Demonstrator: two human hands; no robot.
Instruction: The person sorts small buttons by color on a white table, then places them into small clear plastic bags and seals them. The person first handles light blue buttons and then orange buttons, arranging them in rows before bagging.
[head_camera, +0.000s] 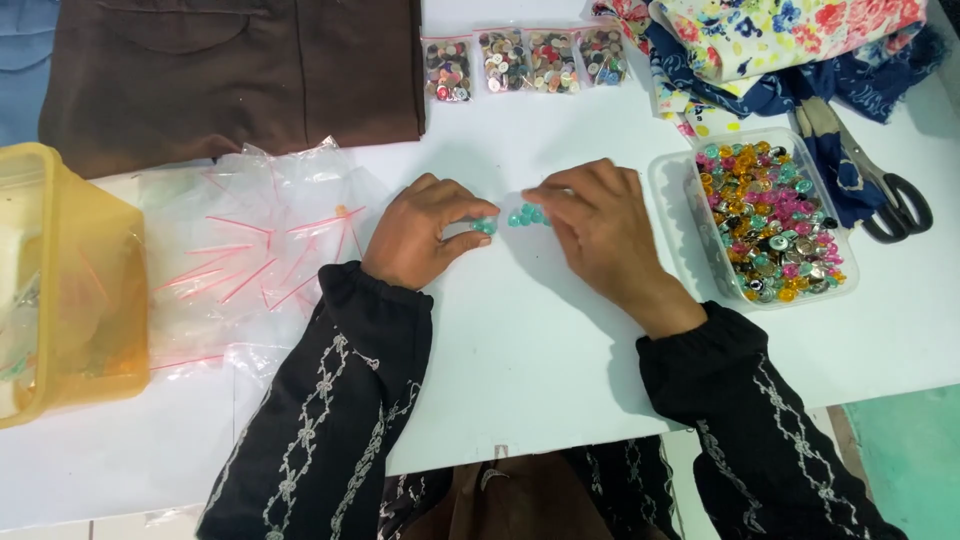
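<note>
Glossy plastic beads on your smooth, matt white table (520, 340).
Your fingers rest on shiny teal beads (527, 215); the clear plastic tub (672, 200) holds glittering mixed ones. The thin bags (250, 250) look crinkled and glossy, the brown cloth (240, 70) matt and soft, the scissors (880, 190) have metal blades.

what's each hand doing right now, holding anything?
Left hand: fingers curled, pinching teal buttons on the white table.
Right hand: fingers curled over more teal buttons; a true grip cannot be told.
</note>
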